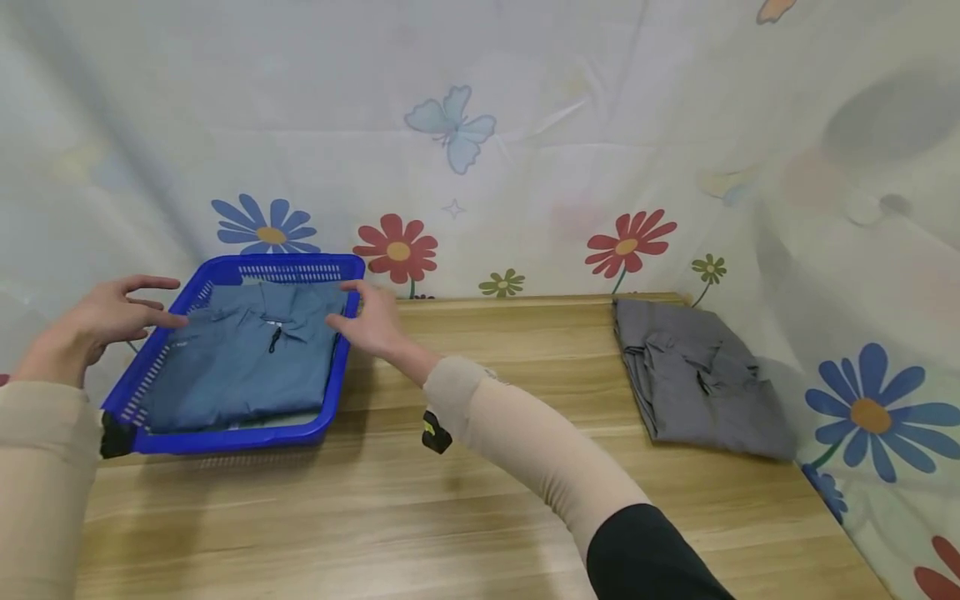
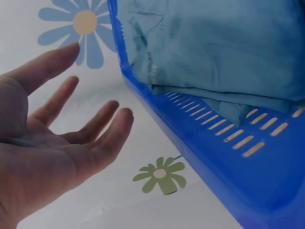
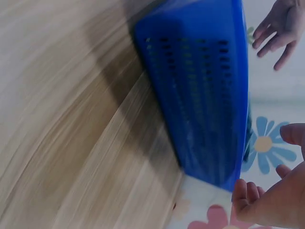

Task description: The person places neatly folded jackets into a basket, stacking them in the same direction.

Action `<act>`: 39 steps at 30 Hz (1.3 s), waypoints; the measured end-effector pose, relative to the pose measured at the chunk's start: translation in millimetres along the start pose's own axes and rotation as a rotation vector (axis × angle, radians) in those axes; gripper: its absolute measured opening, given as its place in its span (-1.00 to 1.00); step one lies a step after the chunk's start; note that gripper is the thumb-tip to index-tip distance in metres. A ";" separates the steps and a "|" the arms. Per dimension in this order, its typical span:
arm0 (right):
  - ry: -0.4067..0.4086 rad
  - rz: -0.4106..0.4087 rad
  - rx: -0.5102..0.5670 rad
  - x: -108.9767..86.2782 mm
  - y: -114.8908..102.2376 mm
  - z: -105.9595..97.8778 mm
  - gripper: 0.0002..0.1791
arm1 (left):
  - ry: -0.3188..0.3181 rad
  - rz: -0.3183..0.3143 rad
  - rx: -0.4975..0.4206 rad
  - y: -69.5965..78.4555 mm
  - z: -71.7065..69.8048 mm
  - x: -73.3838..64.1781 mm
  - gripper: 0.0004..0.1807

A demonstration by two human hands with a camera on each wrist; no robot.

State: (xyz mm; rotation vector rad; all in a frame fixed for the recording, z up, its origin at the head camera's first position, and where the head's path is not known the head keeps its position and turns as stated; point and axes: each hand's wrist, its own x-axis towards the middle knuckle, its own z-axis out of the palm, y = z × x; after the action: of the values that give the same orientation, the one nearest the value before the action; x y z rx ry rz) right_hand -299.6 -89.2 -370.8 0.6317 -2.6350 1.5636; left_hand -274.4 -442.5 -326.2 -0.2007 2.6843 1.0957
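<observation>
A folded blue zip-neck shirt (image 1: 236, 371) lies in the blue plastic basket (image 1: 240, 437), with its collar toward the back and a dark zip pull showing. Beside the basket's left rim is my left hand (image 1: 105, 321), its fingers spread and nothing held. The left wrist view shows its palm turned up, with a gap between the fingertips and the basket wall. My right hand (image 1: 375, 321) is at the right rim near the back corner, thumb and fingers parted and loosely bent. In the right wrist view, its fingertips (image 3: 239, 191) are right by the rim.
A folded grey garment (image 1: 697, 383) lies on the right side of the wooden table (image 1: 465, 508). Behind and at the right hangs a white flower-printed cloth (image 1: 525, 183). A black clip-like piece (image 1: 117, 435) is by the basket's front left corner.
</observation>
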 end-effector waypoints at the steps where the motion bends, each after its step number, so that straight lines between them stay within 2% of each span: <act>1: 0.001 0.005 -0.006 0.1 2.4 -2.1 -0.46 | 0.024 0.004 0.006 -2.5 -0.5 0.6 0.06; 4: 0.001 0.040 0.003 -0.3 9.5 -7.5 -0.49 | 0.094 -0.005 0.034 -11.2 -1.9 7.2 0.07; 7: 0.002 0.037 0.003 -0.8 17.0 -11.4 -0.52 | 0.085 0.001 0.037 -7.3 0.5 6.1 0.06; 11: -0.007 0.013 -0.004 -2.9 26.3 -15.4 -0.54 | 0.034 0.008 0.041 10.7 8.5 -3.9 0.05; 16: -0.056 0.024 -0.001 -10.6 33.0 -21.8 -0.54 | 0.029 0.052 0.085 30.7 21.2 -11.5 -0.07; 23: -0.126 0.010 -0.044 -23.1 38.1 -34.2 -0.55 | 0.017 0.131 0.156 48.0 41.3 -6.0 -0.20; 32: -0.205 -0.028 -0.110 -41.8 50.1 -56.1 -0.61 | -0.020 0.199 0.130 72.9 71.5 -10.4 -0.31; 39: -0.214 -0.101 -0.206 -64.2 70.3 -76.9 -0.68 | -0.052 0.229 0.147 91.1 94.8 -14.6 -0.39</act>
State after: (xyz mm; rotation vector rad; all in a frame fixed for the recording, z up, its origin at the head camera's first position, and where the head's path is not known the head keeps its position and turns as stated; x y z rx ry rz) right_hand -279.6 26.5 -404.9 0.9471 -2.8120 1.2410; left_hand -264.3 -310.6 -326.8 0.1624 2.7767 0.9410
